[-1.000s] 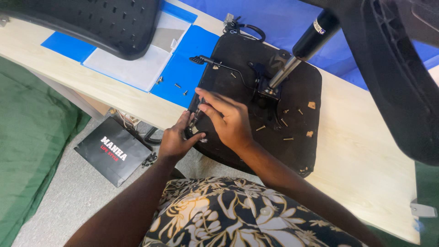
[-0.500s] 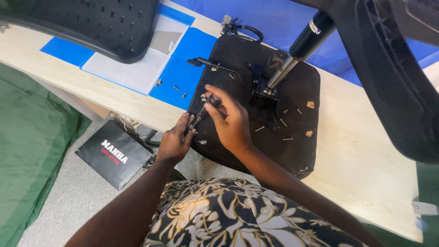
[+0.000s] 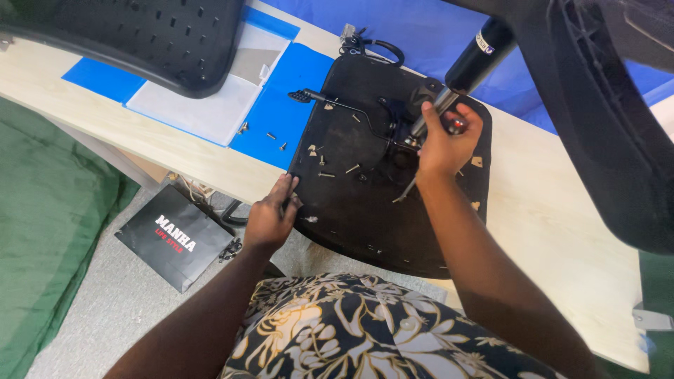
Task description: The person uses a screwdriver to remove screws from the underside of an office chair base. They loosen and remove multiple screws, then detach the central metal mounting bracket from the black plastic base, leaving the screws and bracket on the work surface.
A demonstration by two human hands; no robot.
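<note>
- Black chair seat (image 3: 365, 210) lies upside down on the pale wooden table (image 3: 562, 231), its near edge hanging out past the table edge toward the person.
- Right hand (image 3: 444, 140) is up at the middle of the seat, fingers curled around the base of the metal post (image 3: 430, 112), right where it meets the black mounting plate (image 3: 400, 126).
- A thin screwdriver (image 3: 406, 191) pokes out below that wrist; only the shaft shows, so whether the same hand grips it I cannot tell.
- Left hand (image 3: 272, 216) sits on the near left corner of the seat, fingers bent and pressed together over the rim, thumb on the top face. It holds nothing but the edge.
- Loose screws (image 3: 337, 168) lie scattered on the seat between the two hands, with one more (image 3: 310, 218) just beside the left thumb.
- The post rises into a fat black cylinder (image 3: 479, 55), tilted up and to the right.
- A black lever (image 3: 330, 100) runs from the plate toward the seat's far left corner.
- Left of the seat, a blue folder (image 3: 281, 105) lies open on the table with a few screws (image 3: 274, 137) on it.
- A black perforated chair back (image 3: 140, 35) hangs over the far left; a big black plastic part (image 3: 618, 105) fills the right.
- Down on the grey floor: a black paper bag (image 3: 172, 235).
</note>
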